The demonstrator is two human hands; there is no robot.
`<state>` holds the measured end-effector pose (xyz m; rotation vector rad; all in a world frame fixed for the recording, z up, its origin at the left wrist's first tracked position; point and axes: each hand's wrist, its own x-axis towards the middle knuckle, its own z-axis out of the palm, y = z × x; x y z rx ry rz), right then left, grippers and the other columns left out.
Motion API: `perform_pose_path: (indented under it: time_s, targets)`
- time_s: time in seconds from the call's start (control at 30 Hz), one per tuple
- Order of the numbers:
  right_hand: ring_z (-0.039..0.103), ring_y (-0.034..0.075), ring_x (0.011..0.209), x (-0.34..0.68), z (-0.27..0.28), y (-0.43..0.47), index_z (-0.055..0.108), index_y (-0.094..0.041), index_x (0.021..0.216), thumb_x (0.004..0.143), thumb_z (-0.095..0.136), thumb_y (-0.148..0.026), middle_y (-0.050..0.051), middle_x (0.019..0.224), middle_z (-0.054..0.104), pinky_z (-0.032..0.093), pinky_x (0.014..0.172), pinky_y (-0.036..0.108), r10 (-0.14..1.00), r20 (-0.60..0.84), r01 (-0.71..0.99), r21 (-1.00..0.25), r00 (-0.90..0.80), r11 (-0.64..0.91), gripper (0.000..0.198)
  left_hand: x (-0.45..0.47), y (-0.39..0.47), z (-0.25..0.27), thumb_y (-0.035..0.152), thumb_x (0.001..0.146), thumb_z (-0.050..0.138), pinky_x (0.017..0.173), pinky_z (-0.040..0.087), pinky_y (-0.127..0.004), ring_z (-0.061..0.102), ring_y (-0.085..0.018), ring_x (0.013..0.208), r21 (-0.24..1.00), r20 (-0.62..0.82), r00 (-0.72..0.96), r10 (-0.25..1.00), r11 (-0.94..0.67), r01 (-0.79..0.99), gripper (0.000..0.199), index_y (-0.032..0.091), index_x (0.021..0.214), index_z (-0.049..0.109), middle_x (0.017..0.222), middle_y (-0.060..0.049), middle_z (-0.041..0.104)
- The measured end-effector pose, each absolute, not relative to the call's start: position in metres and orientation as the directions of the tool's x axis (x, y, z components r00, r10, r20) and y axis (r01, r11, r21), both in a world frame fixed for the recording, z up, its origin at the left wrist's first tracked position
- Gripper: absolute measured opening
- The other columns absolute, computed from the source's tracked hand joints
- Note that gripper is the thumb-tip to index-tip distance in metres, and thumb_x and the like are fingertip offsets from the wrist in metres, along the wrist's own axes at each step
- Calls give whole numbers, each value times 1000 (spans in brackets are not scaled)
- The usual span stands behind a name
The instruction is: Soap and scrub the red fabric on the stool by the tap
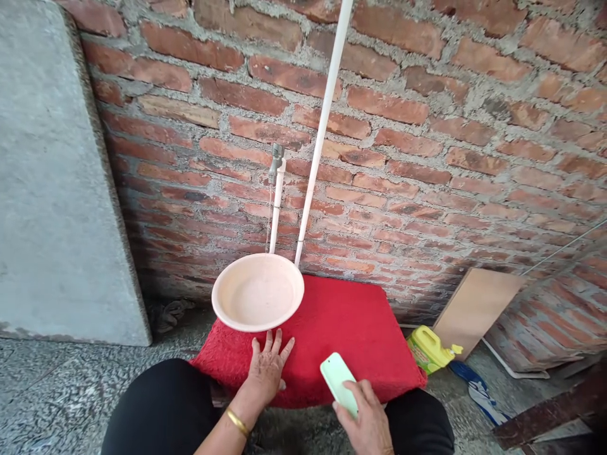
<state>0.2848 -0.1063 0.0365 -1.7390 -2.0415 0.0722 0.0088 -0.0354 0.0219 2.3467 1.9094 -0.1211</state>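
My left hand (pixel 270 366) lies on a red cloth (pixel 346 328) with its fingers spread, holding nothing. Its fingertips come close to the near rim of a pale pink basin (pixel 258 322); whether they touch it I cannot tell. In my right hand (pixel 367 420) is a pale green slab with rounded corners (pixel 337 374), gripped at its near end. A small dark hole or dot shows near its far end, and its underside is hidden. The basin stands at the cloth's left rear, below a tap (pixel 275 163).
Behind the cloth rises a brick wall (pixel 379 158) with a white pipe (pixel 325 120). A grey slab (pixel 61 177) leans at left. To the right are a yellow jug (pixel 431 351), a tan board (pixel 478 306) and blue-and-white flip-flops (pixel 481 392). My knees flank the cloth.
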Motion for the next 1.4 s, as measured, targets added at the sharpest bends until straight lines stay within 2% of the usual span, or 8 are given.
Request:
perform_pose_path:
  time_s: [0.23, 0.33, 0.47, 0.57, 0.7, 0.87, 1.13, 1.4]
  targets:
    - [68, 26, 85, 360, 50, -107, 68, -28, 102, 83, 51, -64, 7, 96, 64, 55, 74, 36, 915, 297, 900, -414, 272, -133, 45, 9, -37, 22, 51, 69, 80, 113, 13, -70, 16, -44, 148, 35, -135, 203, 970, -200, 979, 107, 39, 152, 14, 163, -14, 20]
    - [68, 23, 86, 345, 41, -111, 68, -28, 103, 81, 55, -66, 6, 99, 65, 55, 75, 32, 935, 276, 882, -466, 222, -72, 45, 8, -37, 22, 50, 68, 81, 113, 15, -69, 18, -44, 148, 29, -141, 199, 970, -197, 980, 106, 39, 152, 16, 163, -13, 20]
    - [67, 22, 87, 305, 16, -110, 70, -32, 102, 80, 60, -60, 3, 94, 66, 54, 80, 31, 949, 311, 895, -437, 57, 89, 37, 8, -38, 17, 47, 69, 80, 114, 12, -68, 16, -41, 149, -12, -89, 199, 976, -201, 980, 105, 40, 151, 15, 164, -12, 18]
    - [67, 22, 86, 309, 7, -106, 70, -34, 102, 79, 61, -56, 2, 95, 66, 53, 81, 33, 939, 337, 908, -411, 69, 80, 33, 10, -39, 18, 39, 68, 81, 115, 12, -67, 16, -40, 149, -53, -78, 177, 981, -181, 982, 105, 41, 151, 16, 164, -11, 18]
    - [68, 24, 83, 374, 19, -110, 70, -33, 101, 79, 58, -58, 4, 96, 65, 53, 78, 36, 918, 296, 887, -448, 265, -111, 36, 12, -41, 26, 30, 68, 79, 115, 13, -65, 17, -38, 149, -74, -100, 170, 980, -178, 981, 103, 42, 150, 19, 163, -10, 20]
    - [68, 29, 83, 449, 34, -121, 67, -32, 94, 71, 54, -66, 5, 91, 64, 54, 73, 44, 788, 210, 721, -583, 579, -374, 43, 15, -42, 35, 22, 68, 76, 117, 7, -64, 13, -37, 149, -87, -147, 142, 979, -156, 984, 100, 40, 150, 22, 163, -10, 19]
    - [68, 28, 88, 427, 31, -111, 68, -35, 92, 71, 57, -64, 3, 89, 64, 54, 82, 43, 815, 230, 681, -688, 532, -251, 37, 18, -43, 51, 22, 68, 69, 117, 9, -62, 13, -33, 150, -128, -214, 105, 971, -135, 983, 95, 38, 150, 23, 163, -8, 17]
    - [66, 24, 86, 437, 35, -80, 68, -30, 94, 73, 56, -64, 1, 89, 63, 53, 83, 38, 793, 299, 716, -659, 530, -230, 41, 17, -34, 49, 25, 70, 70, 115, 16, -63, 16, -35, 149, -182, -272, 104, 957, -157, 971, 92, 38, 149, 25, 163, -8, 20]
